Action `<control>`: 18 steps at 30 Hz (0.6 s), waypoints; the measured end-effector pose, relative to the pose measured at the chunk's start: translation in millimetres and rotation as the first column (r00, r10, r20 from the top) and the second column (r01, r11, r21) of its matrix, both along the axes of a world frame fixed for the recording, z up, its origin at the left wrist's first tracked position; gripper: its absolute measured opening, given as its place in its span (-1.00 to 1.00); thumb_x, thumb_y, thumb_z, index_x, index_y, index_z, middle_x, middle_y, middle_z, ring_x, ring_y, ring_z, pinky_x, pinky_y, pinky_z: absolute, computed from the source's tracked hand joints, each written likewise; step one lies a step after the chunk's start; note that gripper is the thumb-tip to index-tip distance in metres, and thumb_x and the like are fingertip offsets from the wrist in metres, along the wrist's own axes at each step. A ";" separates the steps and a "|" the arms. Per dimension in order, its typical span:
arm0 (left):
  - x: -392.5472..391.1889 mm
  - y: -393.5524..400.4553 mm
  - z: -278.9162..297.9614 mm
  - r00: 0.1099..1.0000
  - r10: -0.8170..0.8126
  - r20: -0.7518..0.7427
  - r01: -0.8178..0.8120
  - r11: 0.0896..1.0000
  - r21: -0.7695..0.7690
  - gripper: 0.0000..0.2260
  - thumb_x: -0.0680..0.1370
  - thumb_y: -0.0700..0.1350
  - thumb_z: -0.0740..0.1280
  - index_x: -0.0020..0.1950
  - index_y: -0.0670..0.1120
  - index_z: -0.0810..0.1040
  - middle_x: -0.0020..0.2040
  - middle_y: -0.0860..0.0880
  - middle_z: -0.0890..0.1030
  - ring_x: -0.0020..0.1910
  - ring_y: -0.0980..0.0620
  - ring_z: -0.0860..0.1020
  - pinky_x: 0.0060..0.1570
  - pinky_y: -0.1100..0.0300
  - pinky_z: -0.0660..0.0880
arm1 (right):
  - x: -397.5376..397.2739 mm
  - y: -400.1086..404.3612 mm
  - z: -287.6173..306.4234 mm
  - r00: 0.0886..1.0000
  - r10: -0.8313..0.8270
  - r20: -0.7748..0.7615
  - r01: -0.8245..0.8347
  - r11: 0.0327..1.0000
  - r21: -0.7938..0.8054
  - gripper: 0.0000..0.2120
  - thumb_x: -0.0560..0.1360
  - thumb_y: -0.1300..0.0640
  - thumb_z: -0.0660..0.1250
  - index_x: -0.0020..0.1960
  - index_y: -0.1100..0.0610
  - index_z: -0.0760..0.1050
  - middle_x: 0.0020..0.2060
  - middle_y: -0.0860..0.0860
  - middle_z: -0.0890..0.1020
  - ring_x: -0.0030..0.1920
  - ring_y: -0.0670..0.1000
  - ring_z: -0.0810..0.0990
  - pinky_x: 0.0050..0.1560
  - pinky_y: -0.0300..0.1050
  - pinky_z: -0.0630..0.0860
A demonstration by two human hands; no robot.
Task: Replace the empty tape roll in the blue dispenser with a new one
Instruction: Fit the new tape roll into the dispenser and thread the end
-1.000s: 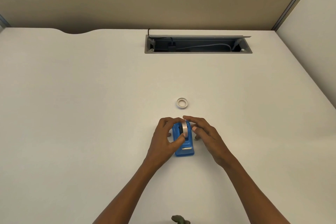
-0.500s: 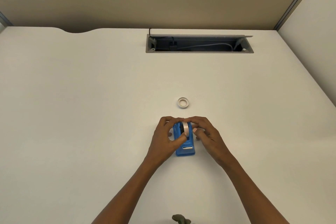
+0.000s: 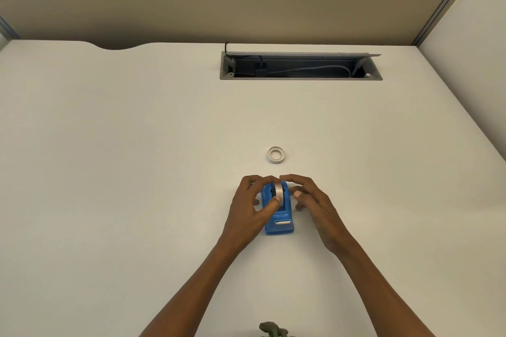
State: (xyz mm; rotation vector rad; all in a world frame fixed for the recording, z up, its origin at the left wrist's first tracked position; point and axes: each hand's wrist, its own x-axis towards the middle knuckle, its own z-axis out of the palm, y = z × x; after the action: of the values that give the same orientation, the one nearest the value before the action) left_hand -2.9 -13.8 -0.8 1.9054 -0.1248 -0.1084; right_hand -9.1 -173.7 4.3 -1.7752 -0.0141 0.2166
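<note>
Left hand (image 3: pixel 247 213): curled over the dispenser's left side; thumb and fingertips pinch the new tape roll (image 3: pixel 278 192), hiding the roll's left face.
Blue dispenser (image 3: pixel 279 215): on the white desk (image 3: pixel 109 172), between both hands; roll sits upright in its cradle, hub seating hidden.
Empty core (image 3: pixel 276 155): lies flat on the desk just beyond the dispenser, apart from both.
Right hand (image 3: pixel 312 205): fingers loosely spread, index tip at the roll's top; firm grip cannot be told.
Cable tray (image 3: pixel 301 66): open at far edge.

An office cubicle: white desk (image 3: pixel 137 172) with cable-management hatch (image 3: pixel 300 66) and tan partition walls (image 3: pixel 246 3).
</note>
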 end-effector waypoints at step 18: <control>2.4 1.5 -1.7 1.000 -0.011 -0.003 0.011 1.000 -0.013 -0.63 0.33 0.01 0.39 0.02 0.34 0.38 0.03 0.26 0.41 0.04 0.33 0.46 -0.12 0.53 0.42 | 3.0 1.8 -10.2 0.996 -0.003 0.094 0.012 0.996 -0.087 -0.69 0.52 0.31 0.22 0.19 0.02 0.46 0.14 -0.04 0.50 0.06 -0.29 0.49 -0.03 -0.43 0.48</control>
State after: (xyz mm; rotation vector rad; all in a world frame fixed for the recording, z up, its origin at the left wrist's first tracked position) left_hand -0.5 -12.2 -2.5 1.8915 -0.1330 -0.1179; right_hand -6.1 -171.9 -5.9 -1.8716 -0.0662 0.1301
